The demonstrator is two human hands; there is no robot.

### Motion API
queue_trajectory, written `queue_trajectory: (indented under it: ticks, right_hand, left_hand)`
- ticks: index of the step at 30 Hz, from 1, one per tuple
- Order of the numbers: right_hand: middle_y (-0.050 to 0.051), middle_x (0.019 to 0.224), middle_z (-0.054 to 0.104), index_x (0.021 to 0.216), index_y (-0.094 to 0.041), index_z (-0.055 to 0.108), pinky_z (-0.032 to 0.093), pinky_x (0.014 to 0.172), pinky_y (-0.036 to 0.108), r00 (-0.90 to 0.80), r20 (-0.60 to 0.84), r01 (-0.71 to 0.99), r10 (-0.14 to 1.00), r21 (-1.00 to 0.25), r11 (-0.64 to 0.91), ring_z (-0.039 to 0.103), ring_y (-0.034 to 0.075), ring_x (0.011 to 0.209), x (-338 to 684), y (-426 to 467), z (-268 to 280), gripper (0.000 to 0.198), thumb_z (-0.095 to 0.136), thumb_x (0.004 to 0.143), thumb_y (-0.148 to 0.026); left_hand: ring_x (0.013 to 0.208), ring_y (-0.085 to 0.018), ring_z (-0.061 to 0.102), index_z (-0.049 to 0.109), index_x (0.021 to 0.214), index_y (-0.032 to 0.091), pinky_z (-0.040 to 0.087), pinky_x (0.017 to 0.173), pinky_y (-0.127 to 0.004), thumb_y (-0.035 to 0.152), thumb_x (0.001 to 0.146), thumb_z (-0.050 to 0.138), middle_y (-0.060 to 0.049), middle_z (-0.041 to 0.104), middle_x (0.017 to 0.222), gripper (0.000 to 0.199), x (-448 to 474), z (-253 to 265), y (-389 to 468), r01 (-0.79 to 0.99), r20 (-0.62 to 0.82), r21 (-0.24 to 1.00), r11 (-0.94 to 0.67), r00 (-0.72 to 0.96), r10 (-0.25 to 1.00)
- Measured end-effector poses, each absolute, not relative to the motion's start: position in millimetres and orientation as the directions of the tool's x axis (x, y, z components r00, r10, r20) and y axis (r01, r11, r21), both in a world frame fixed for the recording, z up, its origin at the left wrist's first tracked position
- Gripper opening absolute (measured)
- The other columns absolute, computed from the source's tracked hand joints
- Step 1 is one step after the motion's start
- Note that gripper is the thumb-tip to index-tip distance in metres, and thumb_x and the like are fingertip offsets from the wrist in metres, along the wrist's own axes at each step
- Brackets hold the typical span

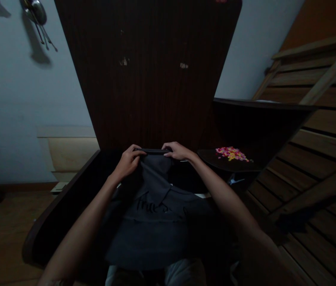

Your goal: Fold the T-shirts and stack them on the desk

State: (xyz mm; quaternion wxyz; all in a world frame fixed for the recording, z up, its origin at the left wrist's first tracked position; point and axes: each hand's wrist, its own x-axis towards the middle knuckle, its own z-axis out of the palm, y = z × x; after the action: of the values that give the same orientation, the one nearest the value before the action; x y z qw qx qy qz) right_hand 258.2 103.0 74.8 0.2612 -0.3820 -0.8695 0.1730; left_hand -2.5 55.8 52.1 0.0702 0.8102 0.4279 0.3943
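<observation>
A dark grey garment [153, 234], perhaps a shirt, stretches from above the lap up to both hands; dark lettering runs across its middle. My left hand [128, 162] pinches the left end of its upper edge, thumb and fingers closed on the cloth. At the right end of the same edge, my right hand [177, 151] grips the fabric in a similar way. Between the hands the edge is pulled fairly straight, and diagonal folds run down below it. Deep shadow hides the garment's outer parts.
A tall dark wooden panel [153, 87] stands directly ahead. Small pink and yellow pieces [232, 153] lie on a low shelf [215, 159] to the right. Wooden slats [319, 143] lean farther right. A dark raised board edge [60, 210] runs along the left.
</observation>
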Motion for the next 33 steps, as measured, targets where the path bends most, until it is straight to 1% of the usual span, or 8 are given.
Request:
queue_trajectory:
  ticks: [7, 9, 12, 15, 20, 24, 28, 33]
  right_hand:
    - [0.006, 0.104, 0.069, 0.11, -0.017, 0.067, 0.043, 0.087, 0.029, -0.495, 0.53, 0.577, 0.689, -0.391, 0.716, 0.062, 0.018, 0.096, 263, 89, 100, 0.03, 0.061, 0.08, -0.015]
    - [0.006, 0.102, 0.07, 0.113, -0.018, 0.066, 0.044, 0.084, 0.029, -0.516, 0.448, 0.62, 0.73, -0.393, 0.679, 0.063, 0.019, 0.093, 268, 88, 100, 0.038, 0.066, 0.075, -0.016]
    - [0.001, 0.083, 0.069, 0.093, -0.016, 0.071, 0.045, 0.075, 0.026, -0.556, 0.207, 0.708, 0.805, -0.388, 0.589, 0.063, 0.019, 0.082, 283, 91, 93, 0.03, 0.067, 0.064, -0.01]
    - [-0.003, 0.068, 0.064, 0.074, -0.016, 0.069, 0.044, 0.067, 0.024, -0.533, 0.111, 0.712, 0.839, -0.476, 0.516, 0.06, 0.016, 0.071, 302, 96, 81, 0.013, 0.059, 0.065, -0.013]
    - [-0.002, 0.065, 0.06, 0.072, -0.016, 0.064, 0.043, 0.058, 0.023, -0.355, 0.223, 0.592, 0.908, -0.698, 0.403, 0.054, 0.014, 0.061, 327, 103, 65, 0.016, 0.053, 0.069, -0.026]
    - [0.0, 0.074, 0.065, 0.08, -0.015, 0.068, 0.047, 0.068, 0.027, -0.331, 0.237, 0.662, 0.913, -0.632, 0.404, 0.059, 0.017, 0.071, 332, 106, 56, 0.018, 0.058, 0.066, -0.021]
    - [0.007, 0.108, 0.067, 0.108, -0.018, 0.068, 0.044, 0.093, 0.039, -0.427, 0.369, 0.691, 0.826, -0.456, 0.561, 0.06, 0.024, 0.101, 311, 98, 53, 0.047, 0.067, 0.061, -0.014]
    - [0.01, 0.128, 0.059, 0.13, -0.023, 0.056, 0.04, 0.101, 0.042, -0.554, 0.507, 0.508, 0.66, -0.422, 0.751, 0.054, 0.025, 0.118, 256, 75, 57, 0.062, 0.073, 0.073, -0.036]
  left_hand:
    - [0.104, -0.02, 0.057, 0.072, 0.095, 0.018, 0.045, 0.096, -0.036, 0.015, 0.083, 0.042, -0.006, 0.06, 0.106, 0.032, -7, 61, 75, 0.585, 0.695, 0.458, -0.669, 0.234, 0.68]
    - [0.102, -0.02, 0.057, 0.071, 0.095, 0.019, 0.046, 0.095, -0.036, 0.016, 0.082, 0.044, -0.005, 0.06, 0.104, 0.03, -7, 63, 76, 0.55, 0.719, 0.45, -0.704, 0.245, 0.651]
    - [0.1, -0.019, 0.058, 0.071, 0.093, 0.019, 0.046, 0.094, -0.036, 0.017, 0.081, 0.046, -0.005, 0.061, 0.103, 0.028, -11, 62, 76, 0.523, 0.729, 0.447, -0.726, 0.258, 0.634]
    - [0.099, -0.019, 0.058, 0.071, 0.092, 0.019, 0.046, 0.094, -0.036, 0.018, 0.08, 0.047, -0.005, 0.061, 0.101, 0.027, -17, 57, 76, 0.524, 0.707, 0.485, -0.7, 0.235, 0.667]
    - [0.102, -0.02, 0.058, 0.07, 0.095, 0.018, 0.045, 0.097, -0.038, 0.019, 0.074, 0.053, -0.005, 0.06, 0.105, 0.026, -23, 49, 76, 0.512, 0.659, 0.531, -0.675, 0.251, 0.709]
    - [0.102, -0.021, 0.057, 0.066, 0.095, 0.019, 0.044, 0.097, -0.038, 0.016, 0.068, 0.054, -0.005, 0.059, 0.105, 0.029, -17, 44, 74, 0.466, 0.647, 0.548, -0.694, 0.29, 0.706]
    - [0.098, -0.019, 0.057, 0.054, 0.096, 0.019, 0.045, 0.092, -0.037, 0.013, 0.066, 0.053, -0.004, 0.058, 0.1, 0.031, 0, 40, 69, 0.307, 0.62, 0.66, -0.686, 0.293, 0.728]
    - [0.092, -0.015, 0.059, 0.035, 0.095, 0.023, 0.046, 0.082, -0.03, 0.013, 0.065, 0.06, -0.003, 0.057, 0.102, 0.04, 29, 39, 61, -0.051, 0.59, 0.791, -0.609, 0.326, 0.739]
